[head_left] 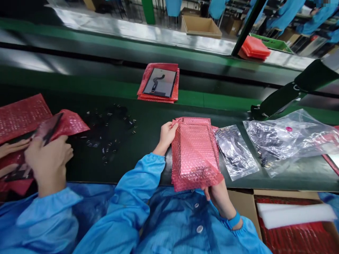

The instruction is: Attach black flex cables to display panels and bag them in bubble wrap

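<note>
Nearest, our right hand (215, 194) is holding the lower right corner of a pouch (196, 151), fingers partly hidden. Our left hand (167, 137) is pinching its upper left edge. Beside the pouch, a small bag (235, 153) and a big bag (288, 137) are lying on the bench (150, 123). Farther off, a panel (169, 81) is resting on a red stack (146, 76).

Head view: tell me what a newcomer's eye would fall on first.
Probably the shiny red bubble-wrap pouch in the centre, with the left hand at its upper left edge and the right hand at its lower right corner. Next, perhaps, the flat panel lying on red wrap farther back, then the large, glinting clear bag on the right.
</note>
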The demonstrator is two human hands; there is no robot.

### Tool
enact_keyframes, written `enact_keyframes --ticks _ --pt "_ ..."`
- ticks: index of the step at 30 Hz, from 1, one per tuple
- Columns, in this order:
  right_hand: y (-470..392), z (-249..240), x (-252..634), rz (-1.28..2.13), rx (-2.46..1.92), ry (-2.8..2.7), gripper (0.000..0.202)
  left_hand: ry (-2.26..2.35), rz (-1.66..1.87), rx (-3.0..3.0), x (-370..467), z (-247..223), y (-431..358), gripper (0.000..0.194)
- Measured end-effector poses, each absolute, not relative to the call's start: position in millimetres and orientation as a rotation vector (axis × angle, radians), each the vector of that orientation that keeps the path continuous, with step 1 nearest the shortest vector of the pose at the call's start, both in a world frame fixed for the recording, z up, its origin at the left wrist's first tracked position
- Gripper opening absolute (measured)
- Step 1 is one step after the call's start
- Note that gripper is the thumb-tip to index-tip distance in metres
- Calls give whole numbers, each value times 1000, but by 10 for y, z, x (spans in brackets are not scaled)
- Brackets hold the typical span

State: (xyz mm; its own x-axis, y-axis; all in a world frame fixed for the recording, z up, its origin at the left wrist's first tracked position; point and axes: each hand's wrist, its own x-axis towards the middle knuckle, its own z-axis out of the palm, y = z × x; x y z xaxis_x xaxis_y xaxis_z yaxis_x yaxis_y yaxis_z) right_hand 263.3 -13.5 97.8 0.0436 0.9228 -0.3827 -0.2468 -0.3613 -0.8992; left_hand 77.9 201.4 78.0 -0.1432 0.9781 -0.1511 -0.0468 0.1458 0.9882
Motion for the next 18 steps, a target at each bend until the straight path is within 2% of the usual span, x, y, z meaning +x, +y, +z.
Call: enact_keyframes --ticks 4,11,18 --pt "-315 941 2722 1546 -1384 -787 64 1293 1209 883 880 764 1983 27" --pt "-386 1003 2822 1501 -1417 -902 66 1102 1117 710 967 862 2023 54" --pt "-419 1127 2793 1600 -1455 -979 76 1123 1229 626 1083 838 2154 46"
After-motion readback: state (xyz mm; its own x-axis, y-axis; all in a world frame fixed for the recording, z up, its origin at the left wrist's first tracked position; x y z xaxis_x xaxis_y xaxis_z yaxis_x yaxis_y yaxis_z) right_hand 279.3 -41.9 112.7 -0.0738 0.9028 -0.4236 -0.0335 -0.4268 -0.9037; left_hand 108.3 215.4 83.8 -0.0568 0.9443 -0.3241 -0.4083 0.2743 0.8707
